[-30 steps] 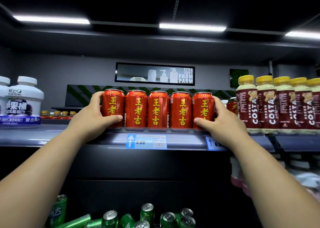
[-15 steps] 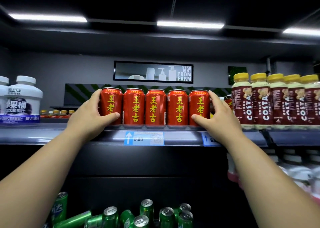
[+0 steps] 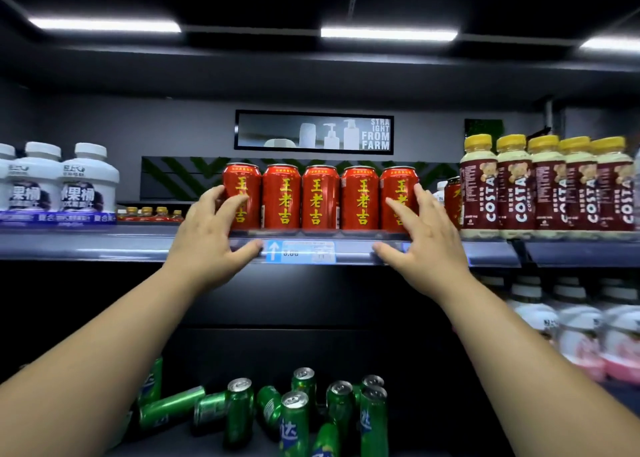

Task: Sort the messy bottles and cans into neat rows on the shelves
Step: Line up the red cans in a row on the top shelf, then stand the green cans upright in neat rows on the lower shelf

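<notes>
Several red cans with yellow characters point(image 3: 320, 196) stand upright in a tight row at the front of the upper shelf point(image 3: 104, 245). My left hand point(image 3: 207, 238) is in front of the leftmost can, its fingers spread and touching the can's face, thumb by the shelf lip. In front of the rightmost can is my right hand point(image 3: 422, 241), fingers straight against it, thumb at the shelf lip. Neither hand is curled round a can. One more red can point(image 3: 452, 196) stands behind, right of the row.
Costa bottles with yellow caps point(image 3: 550, 186) line the shelf to the right, white bottles point(image 3: 86, 179) to the left. On the lower shelf, green cans point(image 3: 294, 418) stand and lie in a jumble. Pink-and-white bottles point(image 3: 581, 335) sit lower right.
Both hands have let go of the ends of the red row and drawn back in front of it, their fingers now spread. The view has tilted down, showing more green cans.
</notes>
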`<state>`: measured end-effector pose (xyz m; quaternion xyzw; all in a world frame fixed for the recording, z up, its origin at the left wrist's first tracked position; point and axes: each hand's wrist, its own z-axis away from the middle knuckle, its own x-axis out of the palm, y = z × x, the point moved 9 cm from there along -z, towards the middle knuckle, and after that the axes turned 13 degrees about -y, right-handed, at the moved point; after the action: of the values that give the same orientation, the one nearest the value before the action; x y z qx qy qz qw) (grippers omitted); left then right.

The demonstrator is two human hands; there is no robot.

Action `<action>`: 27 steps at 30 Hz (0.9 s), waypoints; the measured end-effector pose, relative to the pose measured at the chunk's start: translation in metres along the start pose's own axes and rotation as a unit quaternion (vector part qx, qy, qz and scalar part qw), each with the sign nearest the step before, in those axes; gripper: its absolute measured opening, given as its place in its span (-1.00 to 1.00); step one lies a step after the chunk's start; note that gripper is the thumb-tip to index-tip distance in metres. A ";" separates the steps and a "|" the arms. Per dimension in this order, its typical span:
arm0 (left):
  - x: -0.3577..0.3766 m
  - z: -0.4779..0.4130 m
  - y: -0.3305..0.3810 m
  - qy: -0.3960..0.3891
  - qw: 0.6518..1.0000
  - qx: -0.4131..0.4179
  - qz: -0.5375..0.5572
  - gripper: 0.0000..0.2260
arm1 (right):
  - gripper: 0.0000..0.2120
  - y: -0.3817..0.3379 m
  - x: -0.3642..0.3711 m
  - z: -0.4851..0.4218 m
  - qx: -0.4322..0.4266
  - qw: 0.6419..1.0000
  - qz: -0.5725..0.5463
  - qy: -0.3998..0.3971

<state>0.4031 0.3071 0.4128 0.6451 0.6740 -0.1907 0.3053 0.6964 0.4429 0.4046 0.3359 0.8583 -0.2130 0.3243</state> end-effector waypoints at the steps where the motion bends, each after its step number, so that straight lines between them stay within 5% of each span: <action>1: 0.002 0.006 0.002 -0.009 1.000 0.005 -0.005 -0.28 | -0.26 -0.006 0.005 0.005 -0.006 1.000 0.004 -0.010; 11: 0.024 0.079 -0.005 -0.087 0.986 0.071 -0.121 -0.28 | -0.26 -0.070 0.069 0.085 -0.053 0.993 -0.016 -0.108; 27: 0.027 0.273 -0.128 -0.327 0.943 0.016 -0.059 -0.43 | -0.38 -0.226 0.195 0.204 -0.023 0.937 -0.127 -0.326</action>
<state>0.3222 0.1379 0.1751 0.5114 0.5703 -0.4199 0.4868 0.5089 0.2545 0.1586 0.1288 0.7456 -0.3302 0.5643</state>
